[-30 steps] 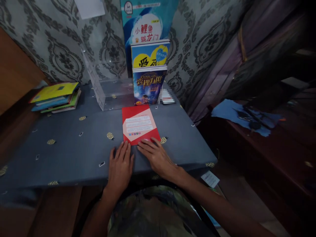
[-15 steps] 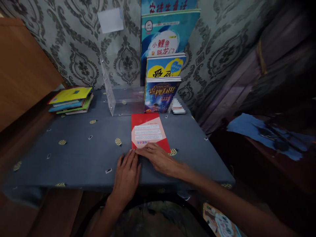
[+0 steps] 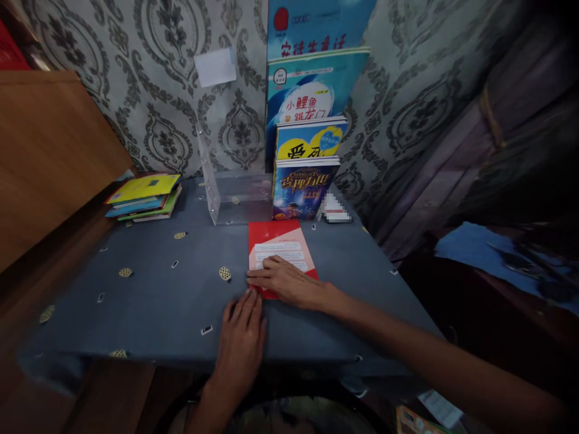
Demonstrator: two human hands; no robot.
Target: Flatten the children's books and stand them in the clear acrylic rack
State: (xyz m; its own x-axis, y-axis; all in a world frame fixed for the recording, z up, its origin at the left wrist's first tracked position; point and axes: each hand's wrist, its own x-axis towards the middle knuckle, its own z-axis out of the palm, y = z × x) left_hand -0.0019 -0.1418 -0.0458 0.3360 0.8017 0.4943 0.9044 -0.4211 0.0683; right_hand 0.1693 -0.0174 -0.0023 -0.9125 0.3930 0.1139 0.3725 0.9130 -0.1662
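A thin red and pink book [image 3: 274,234] lies flat on the cloth-covered table. My right hand [image 3: 284,281] rests across its lower half, fingers stretched toward the left edge. Flat on the cloth, my left hand [image 3: 242,325] has its fingertips at the book's near left corner. Neither hand is wrapped round anything. Just behind the book, a blue paperback [image 3: 301,190] stands in a clear acrylic rack [image 3: 208,181], in front of a yellow and blue book [image 3: 312,135]. Taller blue picture books [image 3: 316,78] rise behind these.
A stack of books [image 3: 145,196] lies on the table's left side. A pixelated white object [image 3: 335,208] sits right of the rack. A wooden cabinet [image 3: 54,157] stands at left, a curtain [image 3: 434,157] hangs at right, and blue cloth [image 3: 484,253] lies beyond the table.
My right hand has slid from the book's near edge up onto its cover. My left hand stays by the near left corner. The camera view has tilted slightly up and left.
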